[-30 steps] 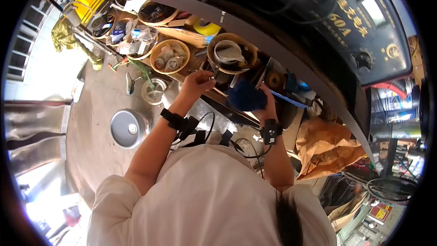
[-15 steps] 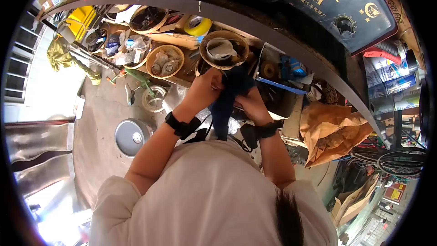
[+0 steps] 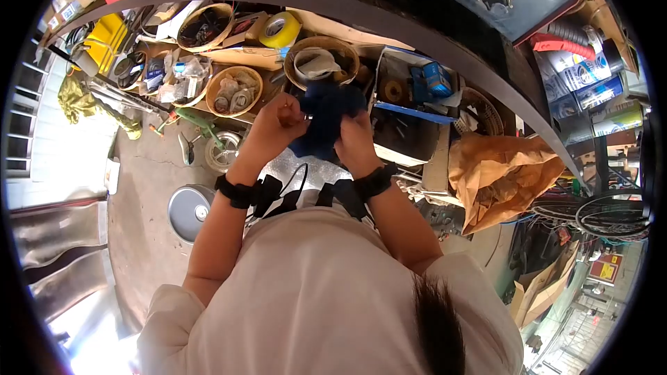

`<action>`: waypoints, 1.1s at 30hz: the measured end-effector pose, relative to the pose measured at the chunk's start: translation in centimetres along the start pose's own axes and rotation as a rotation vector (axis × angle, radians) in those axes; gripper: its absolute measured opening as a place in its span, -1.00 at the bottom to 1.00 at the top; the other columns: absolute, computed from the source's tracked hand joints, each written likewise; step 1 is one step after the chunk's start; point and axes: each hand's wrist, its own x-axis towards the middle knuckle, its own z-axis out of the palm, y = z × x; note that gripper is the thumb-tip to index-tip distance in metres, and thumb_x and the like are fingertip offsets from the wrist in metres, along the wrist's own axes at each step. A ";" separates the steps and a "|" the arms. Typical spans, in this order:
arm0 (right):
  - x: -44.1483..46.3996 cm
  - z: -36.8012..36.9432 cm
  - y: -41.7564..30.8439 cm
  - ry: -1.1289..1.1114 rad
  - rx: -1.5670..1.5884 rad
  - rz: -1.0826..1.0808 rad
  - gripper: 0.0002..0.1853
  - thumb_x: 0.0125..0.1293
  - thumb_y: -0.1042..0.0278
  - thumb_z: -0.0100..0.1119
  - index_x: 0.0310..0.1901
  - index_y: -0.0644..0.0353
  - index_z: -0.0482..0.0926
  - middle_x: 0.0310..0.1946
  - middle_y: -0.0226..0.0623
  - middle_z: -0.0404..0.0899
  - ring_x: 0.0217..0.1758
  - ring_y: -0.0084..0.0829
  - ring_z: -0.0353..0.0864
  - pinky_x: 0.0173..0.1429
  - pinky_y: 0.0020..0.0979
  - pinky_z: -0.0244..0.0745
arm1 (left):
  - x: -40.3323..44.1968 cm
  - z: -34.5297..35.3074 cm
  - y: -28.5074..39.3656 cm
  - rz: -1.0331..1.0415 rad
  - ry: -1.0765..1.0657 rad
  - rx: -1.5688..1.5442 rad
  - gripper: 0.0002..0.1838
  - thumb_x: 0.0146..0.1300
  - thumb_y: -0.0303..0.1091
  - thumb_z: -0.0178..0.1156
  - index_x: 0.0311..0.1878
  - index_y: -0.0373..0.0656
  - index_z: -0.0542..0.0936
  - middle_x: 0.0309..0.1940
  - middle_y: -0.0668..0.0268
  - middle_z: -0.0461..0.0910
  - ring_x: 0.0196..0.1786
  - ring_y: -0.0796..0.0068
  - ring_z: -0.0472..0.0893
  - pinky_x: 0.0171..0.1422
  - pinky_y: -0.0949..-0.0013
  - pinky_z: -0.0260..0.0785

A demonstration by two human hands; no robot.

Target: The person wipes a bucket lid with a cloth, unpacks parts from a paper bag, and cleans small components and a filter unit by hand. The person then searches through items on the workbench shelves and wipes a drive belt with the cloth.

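A dark blue cloth (image 3: 321,121) hangs bunched between my two hands, in front of the shelf of baskets. My right hand (image 3: 357,140) grips the cloth at its right side, fingers closed round it. At the cloth's left edge is my left hand (image 3: 276,127), its fingers bent together in a pinch; what they hold, if anything, is too small to make out. Just beyond the cloth stands a round basket (image 3: 290,62) with a white container inside. A basket of small bagged parts (image 3: 235,90) lies beyond my left hand.
A box with blue packets (image 3: 417,114) stands right of the hands, near a brown paper bag (image 3: 479,198). Yellow tape (image 3: 280,29) lies at the back. A dark metal beam (image 3: 361,14) arches over the shelf. A grey round container (image 3: 186,213) is on the floor.
The cloth went from my right hand to between both hands, then spread from a hanging strip into a wider bunch. Both hands moved left in view as the camera turned.
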 end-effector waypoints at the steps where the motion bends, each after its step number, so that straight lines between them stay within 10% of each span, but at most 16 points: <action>1: 0.0 0.1 -0.1 0.057 0.069 0.047 -0.78 0.22 0.61 -0.05 -0.11 0.29 0.52 -0.20 -0.37 0.60 -0.15 -0.55 0.57 -0.09 -0.50 0.49 | 0.0 0.2 0.3 0.007 -0.008 -0.002 -0.74 0.09 -0.62 0.28 -0.29 -0.20 0.36 -0.44 0.39 0.53 -0.35 0.69 0.51 -0.28 0.56 0.35; 7: -0.7 -4.1 -0.1 -0.024 -0.316 -0.283 -0.81 0.23 0.58 -0.01 -0.14 0.25 0.52 -0.21 -0.34 0.60 -0.18 -0.43 0.61 -0.12 -0.45 0.51 | -0.3 1.8 1.0 0.031 0.005 -0.041 -0.73 0.12 -0.61 0.29 -0.29 -0.21 0.35 -0.45 0.40 0.52 -0.34 0.70 0.52 -0.26 0.59 0.35; 10: -0.9 -7.0 -0.9 0.027 -1.406 -0.745 -0.80 0.17 0.59 0.02 -0.16 0.28 0.55 -0.13 -0.22 0.61 -0.06 -0.23 0.60 0.01 -0.33 0.50 | -0.3 2.1 0.9 0.046 0.045 -0.093 -0.74 0.13 -0.61 0.29 -0.28 -0.22 0.35 -0.44 0.39 0.52 -0.34 0.70 0.53 -0.25 0.60 0.36; 13: -1.6 -5.7 -3.7 0.072 0.453 -0.019 -0.78 0.10 0.64 0.04 -0.21 0.29 0.59 -0.05 -0.09 0.59 0.06 -0.03 0.53 0.16 -0.22 0.44 | -0.2 1.9 0.7 0.068 0.116 -0.078 -0.75 0.15 -0.62 0.26 -0.25 -0.23 0.36 -0.41 0.36 0.53 -0.30 0.65 0.55 -0.20 0.57 0.41; 18: -1.7 -7.8 0.3 -0.058 -0.616 -0.324 -0.70 0.03 0.72 0.00 -0.16 0.33 0.57 -0.05 -0.12 0.59 0.03 -0.16 0.57 0.15 -0.30 0.44 | 0.0 4.2 2.1 -0.008 0.125 -0.158 -0.77 0.15 -0.71 0.17 -0.23 -0.22 0.36 -0.39 0.36 0.51 -0.26 0.63 0.56 -0.14 0.56 0.43; 22: -1.6 -3.3 -1.6 -0.031 -0.140 -0.009 -0.69 0.02 0.73 0.02 -0.15 0.36 0.54 -0.16 -0.30 0.61 -0.15 -0.44 0.60 -0.05 -0.45 0.49 | -0.3 5.3 1.2 0.038 0.074 0.186 -0.76 0.09 -0.74 0.12 -0.24 -0.21 0.37 -0.45 0.39 0.48 -0.33 0.68 0.51 -0.24 0.59 0.35; 33: -1.4 -3.0 -2.6 -0.055 -0.325 -0.368 -0.73 0.14 0.63 0.19 -0.08 0.29 0.53 -0.24 -0.28 0.61 -0.08 -0.45 0.57 0.01 -0.45 0.44 | -0.7 3.6 1.4 0.071 0.245 -0.091 -0.76 0.20 -0.70 0.09 -0.07 -0.27 0.42 -0.42 0.36 0.44 -0.35 0.57 0.50 -0.18 0.50 0.44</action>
